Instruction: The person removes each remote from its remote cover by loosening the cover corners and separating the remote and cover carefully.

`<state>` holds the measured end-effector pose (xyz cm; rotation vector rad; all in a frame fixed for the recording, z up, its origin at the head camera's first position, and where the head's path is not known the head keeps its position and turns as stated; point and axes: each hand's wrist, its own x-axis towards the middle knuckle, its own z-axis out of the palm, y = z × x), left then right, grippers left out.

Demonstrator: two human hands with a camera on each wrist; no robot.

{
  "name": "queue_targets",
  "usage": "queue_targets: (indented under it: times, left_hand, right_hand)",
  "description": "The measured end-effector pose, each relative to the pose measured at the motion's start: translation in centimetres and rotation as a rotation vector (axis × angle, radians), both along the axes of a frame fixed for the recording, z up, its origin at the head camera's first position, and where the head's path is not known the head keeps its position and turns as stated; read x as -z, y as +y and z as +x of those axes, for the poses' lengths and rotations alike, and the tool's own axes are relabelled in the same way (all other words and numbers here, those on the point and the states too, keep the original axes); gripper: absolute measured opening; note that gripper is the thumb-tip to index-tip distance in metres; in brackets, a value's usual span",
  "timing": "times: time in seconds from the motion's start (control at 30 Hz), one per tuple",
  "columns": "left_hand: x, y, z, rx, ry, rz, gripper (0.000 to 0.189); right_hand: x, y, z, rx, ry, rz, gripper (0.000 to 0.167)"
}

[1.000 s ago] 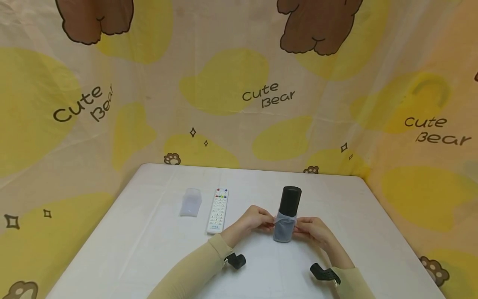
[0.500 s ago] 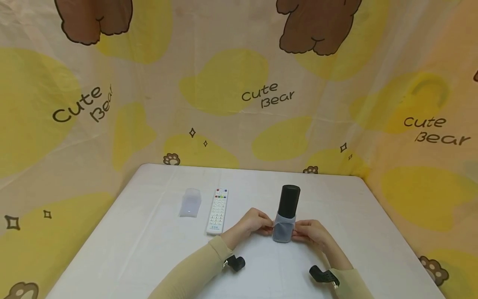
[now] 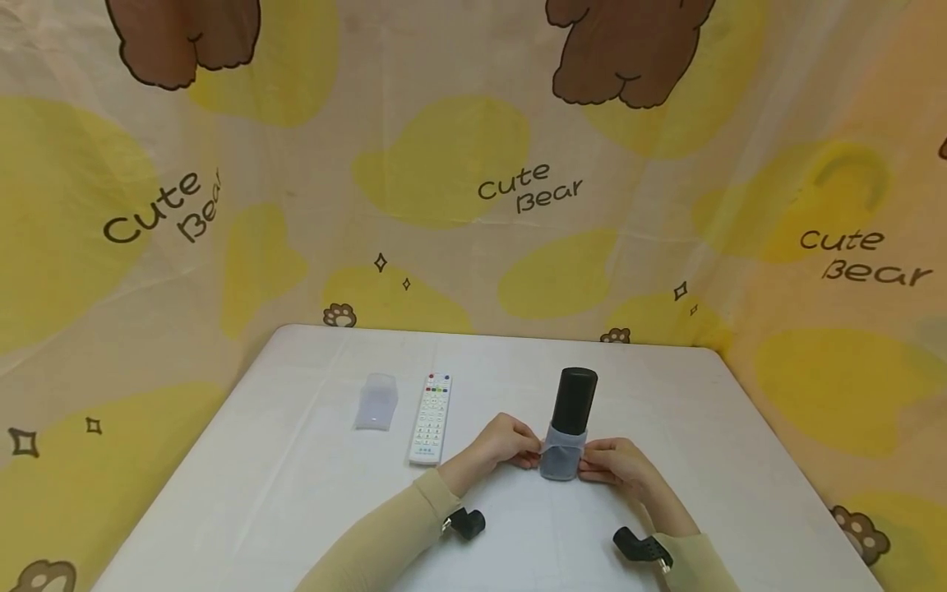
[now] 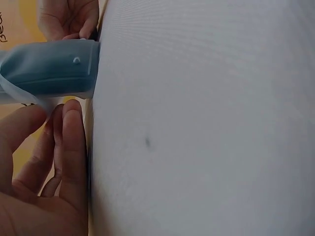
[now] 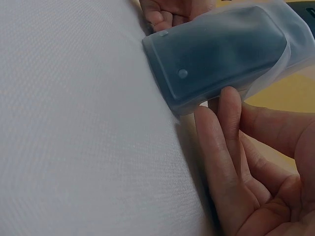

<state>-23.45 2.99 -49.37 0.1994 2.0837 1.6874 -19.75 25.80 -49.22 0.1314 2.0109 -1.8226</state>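
Note:
A black, round-ended slab (image 3: 575, 400), shaped like a remote control, stands upright and slightly tilted on the table. Its lower part sits inside a translucent silicone cover (image 3: 562, 460); the upper part sticks out bare. My left hand (image 3: 509, 440) pinches the cover's loose edge on the left side. On the opposite side my right hand (image 3: 621, 460) pinches the cover's edge between thumb and fingers. In the left wrist view the thumb and forefinger (image 4: 37, 120) meet at the cover's flap. Small bumps show on the cover (image 5: 221, 54) in the right wrist view.
A white remote control (image 3: 430, 419) with several buttons lies left of my left hand. Farther left lies another translucent cover (image 3: 376, 402), flat. The white table (image 3: 296, 493) ends at a patterned cloth backdrop (image 3: 444, 247).
Both hands have shifted slightly down the sides of the slab, still at the cover. The cover's rim looks a little lower. The white remote control and the flat cover stay put.

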Motion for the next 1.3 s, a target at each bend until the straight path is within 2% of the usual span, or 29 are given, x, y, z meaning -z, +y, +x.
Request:
queue_targets:
  times: [0.43, 0.73, 0.87, 1.07, 1.3]
  left_hand:
    - [-0.15, 0.11, 0.10, 0.015, 0.057, -0.044, 0.004]
    - [-0.17, 0.12, 0.23, 0.013, 0.060, -0.054, 0.004]
    - [-0.01, 0.18, 0.29, 0.001, 0.082, -0.057, 0.004]
    - [0.28, 0.33, 0.20, -0.021, 0.115, -0.037, 0.006]
    - [0.16, 0.27, 0.34, -0.023, 0.109, -0.006, 0.003]
  right_hand:
    - [0.12, -0.14, -0.02, 0.038, 0.003, 0.087, 0.030]
    - [0.05, -0.08, 0.08, 0.018, 0.007, 0.086, 0.027]
    - [-0.08, -0.08, 0.06, 0.002, 0.013, 0.075, 0.027]
    - [-0.11, -0.07, -0.16, 0.002, 0.016, 0.072, 0.029]
    - [-0.30, -0.02, -0.15, -0.027, 0.034, 0.059, 0.028]
